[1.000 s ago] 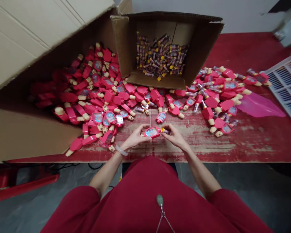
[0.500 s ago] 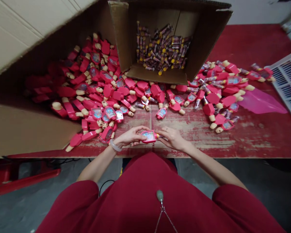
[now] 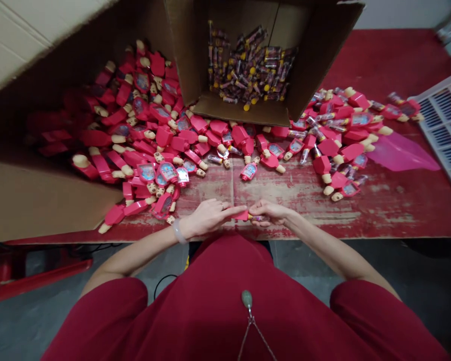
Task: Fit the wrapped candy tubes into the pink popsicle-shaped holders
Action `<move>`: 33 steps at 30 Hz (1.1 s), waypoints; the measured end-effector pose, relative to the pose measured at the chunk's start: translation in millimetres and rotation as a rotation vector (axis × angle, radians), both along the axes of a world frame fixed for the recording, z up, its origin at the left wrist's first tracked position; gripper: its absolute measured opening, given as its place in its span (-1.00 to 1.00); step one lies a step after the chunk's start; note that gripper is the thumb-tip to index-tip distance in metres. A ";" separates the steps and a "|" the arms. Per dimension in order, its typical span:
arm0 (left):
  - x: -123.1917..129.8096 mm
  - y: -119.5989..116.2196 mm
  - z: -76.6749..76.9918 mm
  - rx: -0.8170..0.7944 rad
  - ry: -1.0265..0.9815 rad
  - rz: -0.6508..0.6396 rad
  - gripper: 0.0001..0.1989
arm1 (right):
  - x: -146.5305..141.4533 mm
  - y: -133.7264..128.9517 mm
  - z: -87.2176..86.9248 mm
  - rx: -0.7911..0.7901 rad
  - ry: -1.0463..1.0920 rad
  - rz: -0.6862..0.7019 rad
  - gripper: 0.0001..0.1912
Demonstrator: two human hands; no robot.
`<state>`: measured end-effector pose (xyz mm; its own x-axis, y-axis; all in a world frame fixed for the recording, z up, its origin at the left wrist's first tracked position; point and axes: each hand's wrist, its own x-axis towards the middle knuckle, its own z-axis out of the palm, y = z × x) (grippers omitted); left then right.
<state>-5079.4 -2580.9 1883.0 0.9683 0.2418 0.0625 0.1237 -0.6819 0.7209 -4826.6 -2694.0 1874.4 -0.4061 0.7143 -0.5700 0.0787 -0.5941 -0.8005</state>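
Note:
Near the table's front edge, my left hand is closed on a pink plastic piece, its fingers lying over most of it. My right hand pinches a small clear tube with a yellow end and dark contents. The tube's yellow end meets the right end of the pink piece; whether it sits inside cannot be made out. Beyond my hands, a single pink piece with a picture window lies on the worn red table.
A big cardboard box on the left spills pink pieces with beige ends. A smaller box holds many tubes. More pink pieces and tubes, a pink sheet and a white plastic crate are at right.
The pink piece has turned, so its picture window no longer shows. My left hand's fingers now stretch over it. My right hand has shifted slightly, and the camera view has moved a little.

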 end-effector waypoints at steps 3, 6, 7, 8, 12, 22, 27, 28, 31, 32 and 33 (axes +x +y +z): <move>5.3 2.3 -12.0 -0.084 0.069 0.085 -0.51 | 1.2 -1.7 -2.3 0.099 -0.165 0.002 -0.39; 13.2 8.1 -18.9 -0.456 0.175 0.146 -0.57 | 2.6 -3.3 9.5 0.483 -0.486 0.013 -0.59; 15.5 9.3 -19.5 -0.583 0.209 0.146 -0.56 | 3.3 -3.5 14.7 0.590 -0.565 0.015 -0.64; 17.2 10.0 -19.4 -0.678 0.230 0.144 -0.55 | 4.1 -3.6 19.8 0.659 -0.621 0.020 -0.65; 17.9 9.1 -15.4 -0.562 0.111 0.114 -0.55 | 7.1 -1.5 28.4 0.638 -0.629 -0.006 -0.68; 26.8 18.9 1.0 0.143 -0.007 -0.003 -0.62 | 8.4 0.1 -10.1 0.000 -0.030 -0.040 -0.33; 33.7 16.9 -0.5 -0.470 0.194 0.108 -0.60 | 13.2 -8.2 17.1 0.660 -0.675 -0.034 -0.60; 33.6 16.9 0.4 -0.646 0.243 0.100 -0.59 | 13.2 -10.5 21.5 0.741 -0.755 0.022 -0.64; 30.9 20.2 4.7 -1.045 0.377 0.013 -0.60 | 9.7 -16.6 30.3 0.888 -0.893 0.128 -0.64; 29.6 22.1 5.9 -1.124 0.402 -0.021 -0.61 | 7.8 -17.9 32.7 0.928 -0.922 0.145 -0.62; 28.3 24.1 6.7 -1.187 0.418 -0.050 -0.61 | 5.9 -18.8 35.4 0.962 -0.943 0.160 -0.60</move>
<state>-5051.1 -2556.8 1889.7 0.8714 -0.0984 -0.4806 0.4827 0.3476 0.8039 -4820.7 -2712.8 1909.8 -0.2571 0.9662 0.0192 0.8379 0.2327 -0.4938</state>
